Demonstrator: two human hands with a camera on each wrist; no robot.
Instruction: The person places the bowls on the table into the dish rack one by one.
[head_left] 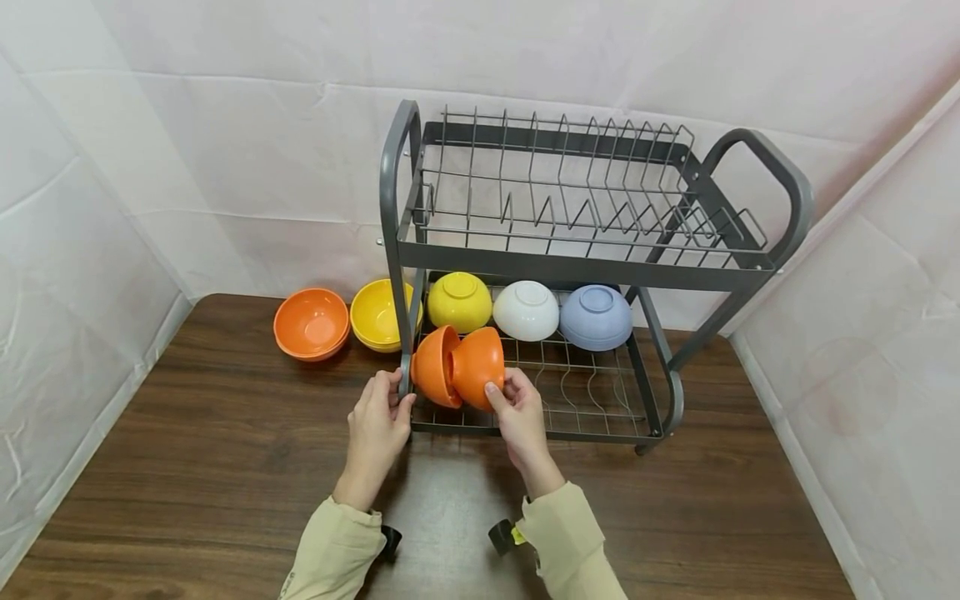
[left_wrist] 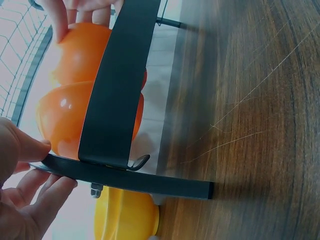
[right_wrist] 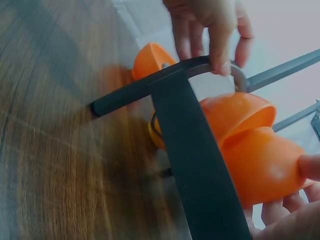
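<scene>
My right hand (head_left: 523, 421) grips an orange bowl (head_left: 480, 367), thumb on its outside, at the front left of the rack's lower shelf. This bowl is tilted on its side against another orange bowl (head_left: 432, 367), which also stands on its side by the rack's left end. My left hand (head_left: 378, 429) holds the rack's dark side frame (head_left: 405, 379), thumb and fingers on either side of the bar, as the left wrist view shows with the fingers (left_wrist: 52, 197). In the right wrist view the front rail (right_wrist: 195, 150) hides part of both orange bowls.
Behind, on the lower shelf, yellow (head_left: 459, 304), white (head_left: 527, 312) and light blue (head_left: 596, 318) bowls sit upside down. Left of the two-tier dish rack (head_left: 510, 258), upright orange (head_left: 311, 323) and yellow (head_left: 375, 317) bowls stand on the wooden table (head_left: 225, 467). White sheeting surrounds the table.
</scene>
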